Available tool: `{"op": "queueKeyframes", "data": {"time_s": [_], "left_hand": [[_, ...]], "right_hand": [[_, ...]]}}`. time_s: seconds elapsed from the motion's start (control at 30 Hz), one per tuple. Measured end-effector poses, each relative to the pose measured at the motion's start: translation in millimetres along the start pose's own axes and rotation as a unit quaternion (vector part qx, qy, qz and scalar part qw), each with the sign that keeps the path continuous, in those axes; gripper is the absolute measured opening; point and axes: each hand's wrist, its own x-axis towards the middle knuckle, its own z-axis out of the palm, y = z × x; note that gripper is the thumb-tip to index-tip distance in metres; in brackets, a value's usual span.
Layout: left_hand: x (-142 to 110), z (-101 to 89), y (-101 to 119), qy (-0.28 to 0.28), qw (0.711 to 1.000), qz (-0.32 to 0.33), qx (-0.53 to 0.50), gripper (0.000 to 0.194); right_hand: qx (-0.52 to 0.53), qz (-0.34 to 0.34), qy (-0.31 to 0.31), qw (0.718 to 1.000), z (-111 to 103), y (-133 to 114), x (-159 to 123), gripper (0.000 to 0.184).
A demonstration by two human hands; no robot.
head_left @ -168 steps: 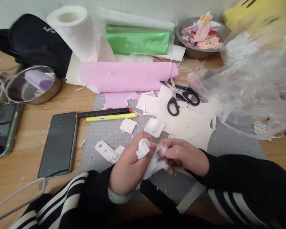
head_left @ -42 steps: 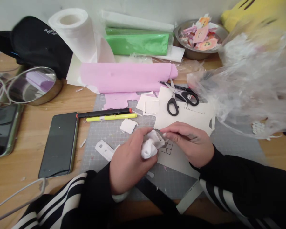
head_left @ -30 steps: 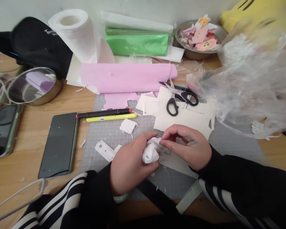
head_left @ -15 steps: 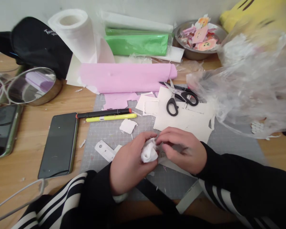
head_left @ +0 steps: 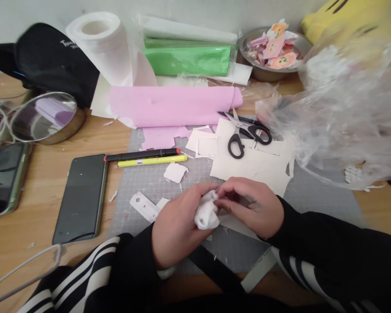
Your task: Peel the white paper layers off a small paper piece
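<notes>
My left hand (head_left: 177,228) is wrapped around a crumpled white tissue (head_left: 207,214), with fingers and thumb curved about its sides. Thumb and forefinger of my right hand (head_left: 252,204) pinch the tissue's right edge. Both hands are over a grey cutting mat (head_left: 127,182). Just beyond them lies a small white paper cutout (head_left: 175,172). A white ruler (head_left: 144,206) sticks out past my left hand. Ahead of my right hand, black-handled scissors (head_left: 236,145) rest partly open on a cream card sheet (head_left: 257,161).
A roll of paper towel (head_left: 117,56), a pink roll (head_left: 176,106) and green packets (head_left: 189,61) are at the back. A metal bowl (head_left: 270,74) holds painted pieces. Clear plastic bags (head_left: 348,113) fill the right. Two markers (head_left: 153,161) and a phone (head_left: 80,195) lie left.
The tissue has turned slightly and shifted a little toward me and to the right in my left hand. My right fingertips have closed in on its edge.
</notes>
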Motion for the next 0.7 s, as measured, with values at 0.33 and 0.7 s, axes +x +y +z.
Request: {"op": "queueKeyframes", "data": {"time_s": [0.33,0.7], "left_hand": [[1.3,-4.8,0.3,-0.036,0.998,-0.028,-0.044,0.034],[1.3,-7.9,2.5,-0.044,0.997,-0.016,-0.063,0.026]], "right_hand": [[-0.015,-0.012,0.054,0.998,-2.7,-2.8,-0.3,0.016],[0.029,-0.018,-0.028,0.999,-0.3,1.5,1.1,0.022]]}}
